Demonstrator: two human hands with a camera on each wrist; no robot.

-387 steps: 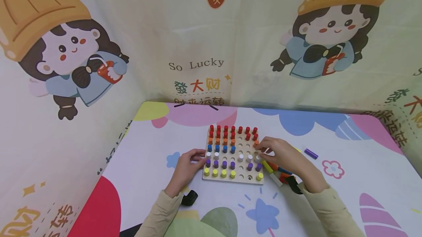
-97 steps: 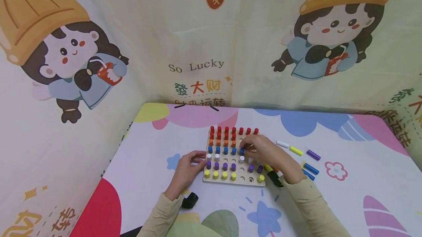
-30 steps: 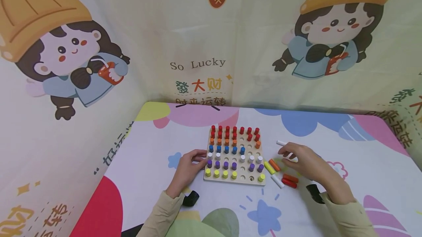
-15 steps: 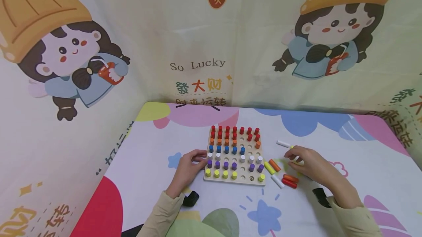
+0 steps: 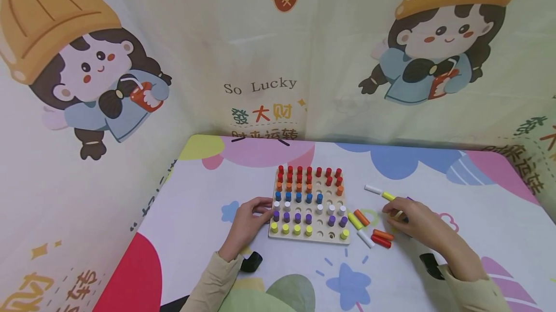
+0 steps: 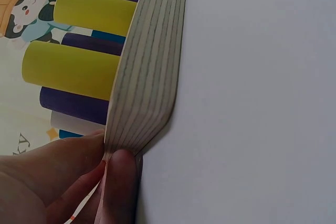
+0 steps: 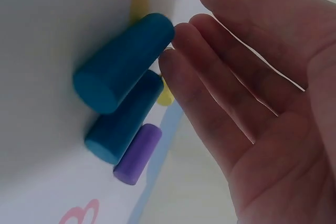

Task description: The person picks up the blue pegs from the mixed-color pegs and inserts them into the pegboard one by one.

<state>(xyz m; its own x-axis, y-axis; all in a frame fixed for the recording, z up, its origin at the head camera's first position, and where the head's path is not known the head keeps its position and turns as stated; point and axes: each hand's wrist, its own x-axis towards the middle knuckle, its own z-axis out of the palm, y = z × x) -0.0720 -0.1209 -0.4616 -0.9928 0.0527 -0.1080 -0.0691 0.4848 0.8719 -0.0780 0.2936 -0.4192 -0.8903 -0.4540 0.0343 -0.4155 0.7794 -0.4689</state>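
Observation:
A wooden pegboard (image 5: 308,239) carries rows of red, orange, blue, white, purple and yellow pegs, with bare holes mostly toward its right side. My left hand (image 5: 245,223) pinches the board's left edge between thumb and fingers; the left wrist view shows this grip close to the layered corner (image 6: 152,77), beside a yellow peg (image 6: 73,69). Off the board's right side, my right hand (image 5: 419,223) reaches down with loosely extended fingers. In the right wrist view its fingertips are right at the end of a blue peg (image 7: 123,64). A second blue peg (image 7: 126,116) and a purple peg (image 7: 137,155) lie alongside.
Between board and right hand lie loose pegs: yellow (image 5: 354,221), orange (image 5: 361,218), white (image 5: 366,239), another orange (image 5: 383,235) and red (image 5: 381,241). Farther back are a white peg (image 5: 372,189) and a yellow one (image 5: 388,196). A printed curtain (image 5: 330,61) stands behind the table.
A blue peg now stands in the blue row's fifth hole. My right hand has left the board and shifted right over the loose pegs, which lie more spread out. My left hand stays put.

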